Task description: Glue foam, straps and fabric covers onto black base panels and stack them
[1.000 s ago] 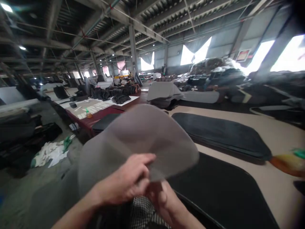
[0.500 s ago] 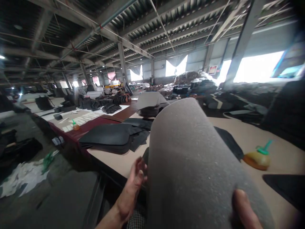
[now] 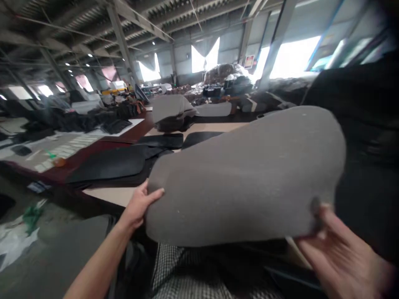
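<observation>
A large grey sheet with rounded corners (image 3: pixel 243 178), fabric-like on its face, is held up before me and spans the middle of the view. My left hand (image 3: pixel 139 205) grips its left edge, thumb on the face and fingers behind. At the lower right corner my right hand (image 3: pixel 339 245) pinches the edge, slightly blurred. Beyond the sheet's left end lies a stack of dark rounded panels (image 3: pixel 109 164) on the table. The sheet hides much of the tabletop.
A stack topped by a grey sheet (image 3: pixel 170 107) stands farther back. To the left, a small bottle with a green spout (image 3: pixel 57 160) is near rows of pale strips (image 3: pixel 67 149). White scraps (image 3: pixel 18 245) lie on the floor at lower left. Dark material (image 3: pixel 368 137) rises at right.
The grey sheet has turned from upright to lying crosswise. My left hand, open beside it before, has closed on its left edge. The view has shifted right and down.
</observation>
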### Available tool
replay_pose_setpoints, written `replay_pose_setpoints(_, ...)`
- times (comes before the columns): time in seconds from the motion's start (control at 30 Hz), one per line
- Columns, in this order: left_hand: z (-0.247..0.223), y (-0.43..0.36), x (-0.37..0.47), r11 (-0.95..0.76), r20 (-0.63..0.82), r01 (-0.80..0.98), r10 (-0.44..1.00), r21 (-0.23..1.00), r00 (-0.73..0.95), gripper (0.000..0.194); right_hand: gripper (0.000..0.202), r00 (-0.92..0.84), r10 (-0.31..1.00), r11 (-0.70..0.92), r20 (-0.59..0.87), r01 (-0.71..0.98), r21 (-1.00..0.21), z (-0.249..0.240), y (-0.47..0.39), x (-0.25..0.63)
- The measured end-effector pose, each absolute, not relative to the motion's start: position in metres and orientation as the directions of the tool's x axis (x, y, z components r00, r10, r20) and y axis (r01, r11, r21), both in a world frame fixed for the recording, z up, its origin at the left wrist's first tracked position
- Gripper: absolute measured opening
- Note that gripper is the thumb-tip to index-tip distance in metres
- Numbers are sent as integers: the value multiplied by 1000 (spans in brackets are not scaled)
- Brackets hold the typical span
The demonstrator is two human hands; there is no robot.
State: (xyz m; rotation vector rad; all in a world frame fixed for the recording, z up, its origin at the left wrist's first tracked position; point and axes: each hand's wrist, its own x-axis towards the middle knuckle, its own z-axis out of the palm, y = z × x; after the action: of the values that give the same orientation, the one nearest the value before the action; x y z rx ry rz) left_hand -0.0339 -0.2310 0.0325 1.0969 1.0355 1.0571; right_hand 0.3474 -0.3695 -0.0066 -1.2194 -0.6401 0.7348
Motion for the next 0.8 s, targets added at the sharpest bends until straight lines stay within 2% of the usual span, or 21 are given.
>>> replay_pose_setpoints(0.07, 30, -207, -42, 109, -108, 6, 982, 994, 155, 69, 52, 606, 795, 133, -18, -204, -970, -6, -364, 360)
replay_pose_setpoints(0.2, 17, -171, -39, 42, -80, 210, 982, 977, 173, 68, 61, 486, 872, 13, -47, -119, -993, -12, -344, 377)
replay_pose_setpoints(0.37, -2, -142, -34, 17, -91, 308, 969, 951, 228, 67, 79, 521, 852, 36, 53, 44, -998, -25, -334, 386)
replay_pose_setpoints(0.5, -18, -133, -36, -19, -76, 357, 965, 934, 251, 66, 99, 488, 870, 19, 72, 112, -994, -36, -337, 390)
replay_pose_setpoints(0.8, -39, -132, -34, -186, 6, 564, 952, 804, 305, 61, 87, 450, 889, -111, 81, 385, -916, -56, -335, 395)
